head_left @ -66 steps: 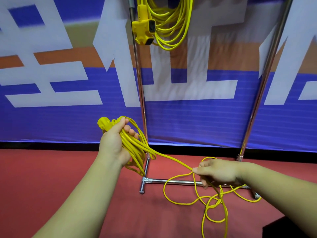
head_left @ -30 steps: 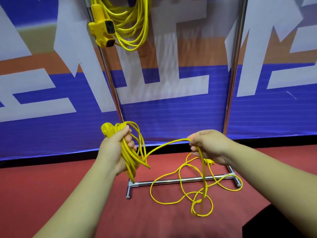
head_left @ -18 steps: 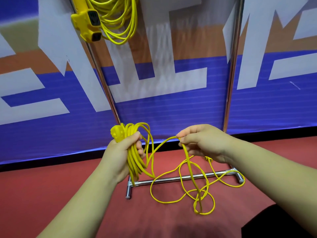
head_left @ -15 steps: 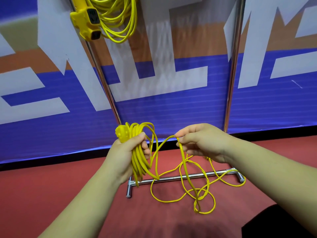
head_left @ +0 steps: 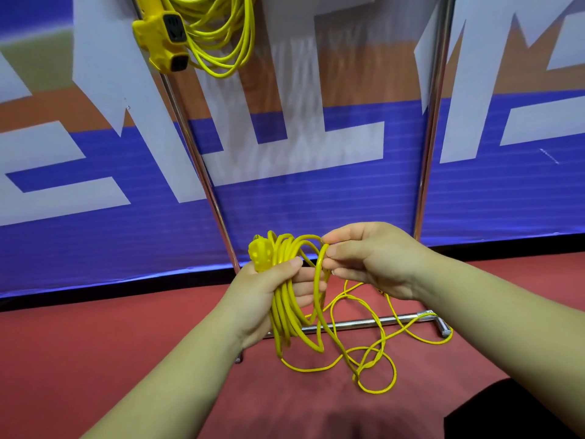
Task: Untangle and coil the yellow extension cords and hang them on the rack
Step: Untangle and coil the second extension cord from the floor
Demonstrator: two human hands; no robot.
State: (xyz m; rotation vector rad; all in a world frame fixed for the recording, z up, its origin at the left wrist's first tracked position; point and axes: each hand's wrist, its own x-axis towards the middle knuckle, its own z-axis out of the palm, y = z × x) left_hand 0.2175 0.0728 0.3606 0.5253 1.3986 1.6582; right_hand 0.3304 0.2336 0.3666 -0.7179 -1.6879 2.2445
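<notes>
My left hand point(head_left: 269, 299) grips a bundle of yellow extension cord loops point(head_left: 286, 308), with the cord's yellow plug point(head_left: 261, 255) sticking up above my thumb. My right hand point(head_left: 370, 258) pinches a fresh loop of the same cord right against the top of the bundle. The loose remainder of the cord point(head_left: 373, 353) lies in tangled loops on the red floor below. A second coiled yellow cord point(head_left: 221, 30) with its socket block point(head_left: 163, 39) hangs from the metal rack point(head_left: 199, 160) at the top left.
The rack's right upright point(head_left: 430, 122) and its floor bar point(head_left: 380, 323) stand in front of a blue, white and orange banner wall point(head_left: 300, 191). Red floor point(head_left: 95, 343) spreads below. A dark shape point(head_left: 506, 413) sits at the bottom right.
My right hand has carried its pinched cord loop leftwards to the bundle in my left hand. The left hand has shifted right and slightly down. The view has drifted a little.
</notes>
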